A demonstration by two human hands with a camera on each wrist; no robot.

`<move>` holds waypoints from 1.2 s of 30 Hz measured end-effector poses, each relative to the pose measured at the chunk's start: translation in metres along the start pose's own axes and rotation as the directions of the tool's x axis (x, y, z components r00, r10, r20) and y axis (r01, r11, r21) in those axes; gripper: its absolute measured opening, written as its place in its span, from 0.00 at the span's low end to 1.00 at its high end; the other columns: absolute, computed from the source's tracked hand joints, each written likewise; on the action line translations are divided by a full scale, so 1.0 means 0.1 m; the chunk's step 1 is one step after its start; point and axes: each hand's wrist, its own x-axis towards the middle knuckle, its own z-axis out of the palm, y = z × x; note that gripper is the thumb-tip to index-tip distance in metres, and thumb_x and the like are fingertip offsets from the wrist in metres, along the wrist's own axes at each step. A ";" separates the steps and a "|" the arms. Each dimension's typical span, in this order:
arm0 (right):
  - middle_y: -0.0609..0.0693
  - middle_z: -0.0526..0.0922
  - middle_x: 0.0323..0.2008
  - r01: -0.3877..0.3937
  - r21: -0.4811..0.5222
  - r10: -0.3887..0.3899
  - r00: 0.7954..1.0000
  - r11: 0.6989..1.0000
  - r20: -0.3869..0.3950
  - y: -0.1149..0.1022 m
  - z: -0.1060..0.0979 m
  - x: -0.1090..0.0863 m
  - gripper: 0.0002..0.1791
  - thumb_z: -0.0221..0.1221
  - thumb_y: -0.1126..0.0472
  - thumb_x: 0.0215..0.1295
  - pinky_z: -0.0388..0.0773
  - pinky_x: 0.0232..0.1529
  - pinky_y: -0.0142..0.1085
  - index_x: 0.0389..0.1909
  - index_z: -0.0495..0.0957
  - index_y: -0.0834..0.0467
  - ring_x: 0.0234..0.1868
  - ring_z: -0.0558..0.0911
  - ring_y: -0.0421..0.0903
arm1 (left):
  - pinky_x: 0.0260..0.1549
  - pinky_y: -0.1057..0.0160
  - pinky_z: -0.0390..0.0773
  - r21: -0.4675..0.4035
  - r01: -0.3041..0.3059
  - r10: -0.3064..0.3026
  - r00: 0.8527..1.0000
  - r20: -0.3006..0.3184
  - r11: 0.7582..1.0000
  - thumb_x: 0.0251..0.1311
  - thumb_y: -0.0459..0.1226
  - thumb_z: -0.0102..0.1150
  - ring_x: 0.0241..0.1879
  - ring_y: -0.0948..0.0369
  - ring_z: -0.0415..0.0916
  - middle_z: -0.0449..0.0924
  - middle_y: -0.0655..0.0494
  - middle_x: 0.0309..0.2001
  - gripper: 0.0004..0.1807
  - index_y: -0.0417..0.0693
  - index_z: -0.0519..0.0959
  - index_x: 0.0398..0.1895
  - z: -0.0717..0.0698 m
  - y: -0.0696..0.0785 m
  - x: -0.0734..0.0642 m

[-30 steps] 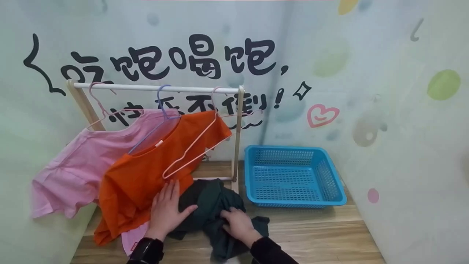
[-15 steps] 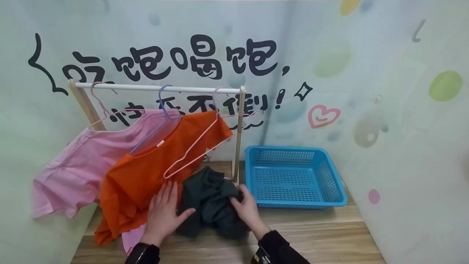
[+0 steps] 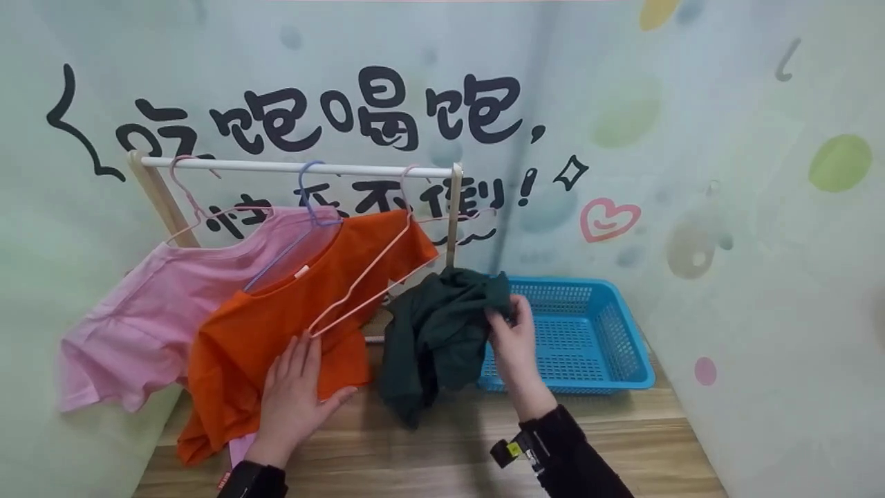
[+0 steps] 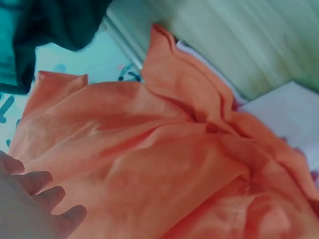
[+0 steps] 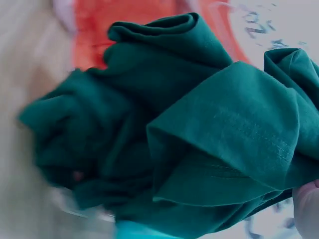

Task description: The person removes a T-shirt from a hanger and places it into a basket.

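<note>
My right hand (image 3: 515, 339) pinches a bunched dark green garment (image 3: 442, 332), which hangs above the table and overlaps the left side of the blue basket (image 3: 632, 346). In the right wrist view the green cloth (image 5: 229, 129) fills most of the picture, with a fingertip at the right edge. My left hand (image 3: 294, 394) lies with fingers spread against the front of the orange T-shirt (image 3: 256, 346), its fingertips close to the lower end of a bare pink hanger (image 3: 359, 283). The left wrist view shows those fingers (image 4: 52, 199) over the orange cloth.
A rack with a white rail (image 3: 263, 165) stands at the back left. From it hang a pink T-shirt (image 3: 159, 297) and the orange one, on a blue hanger (image 3: 304, 197). Walls rise on both sides of the wooden table (image 3: 588, 443).
My right hand has lifted the green garment off the table and carried it up and right, in front of the basket. My left hand has shifted slightly left, off the green cloth.
</note>
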 end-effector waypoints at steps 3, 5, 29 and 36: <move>0.58 0.71 0.50 0.057 0.036 -0.056 0.998 0.998 -0.018 -0.21 -0.09 0.10 0.09 0.54 0.69 0.71 0.78 0.48 0.39 0.48 0.69 0.58 0.49 0.78 0.52 | 0.67 0.35 0.49 0.006 -0.004 0.004 1.000 -0.016 1.000 0.55 0.67 0.59 0.74 0.41 0.46 0.51 0.38 0.75 0.58 0.36 0.53 0.76 -0.08 0.02 0.00; 0.58 0.72 0.51 0.091 0.050 -0.090 0.996 0.995 -0.026 -0.33 -0.16 0.16 0.08 0.53 0.69 0.72 0.78 0.49 0.40 0.48 0.69 0.58 0.50 0.77 0.53 | 0.67 0.36 0.49 0.004 -0.012 0.012 0.999 -0.035 1.000 0.55 0.66 0.60 0.74 0.41 0.46 0.51 0.37 0.75 0.58 0.36 0.53 0.76 -0.13 0.02 0.00; 0.62 0.75 0.54 0.481 0.334 -0.373 0.863 0.811 -0.340 -1.57 -0.59 0.74 0.14 0.56 0.77 0.67 0.71 0.61 0.39 0.50 0.68 0.65 0.55 0.76 0.53 | 0.69 0.43 0.54 -0.036 -0.027 0.019 0.974 -0.224 0.999 0.53 0.58 0.67 0.72 0.42 0.51 0.55 0.37 0.74 0.56 0.34 0.54 0.75 -0.39 -0.11 -0.01; 0.63 0.74 0.55 0.494 0.336 -0.389 0.859 0.802 -0.334 -1.78 -0.78 0.90 0.16 0.58 0.76 0.65 0.70 0.63 0.40 0.51 0.67 0.65 0.54 0.75 0.56 | 0.69 0.44 0.55 -0.026 -0.031 0.023 0.965 -0.261 0.999 0.53 0.59 0.67 0.72 0.42 0.52 0.55 0.38 0.74 0.56 0.34 0.55 0.75 -0.51 -0.12 0.01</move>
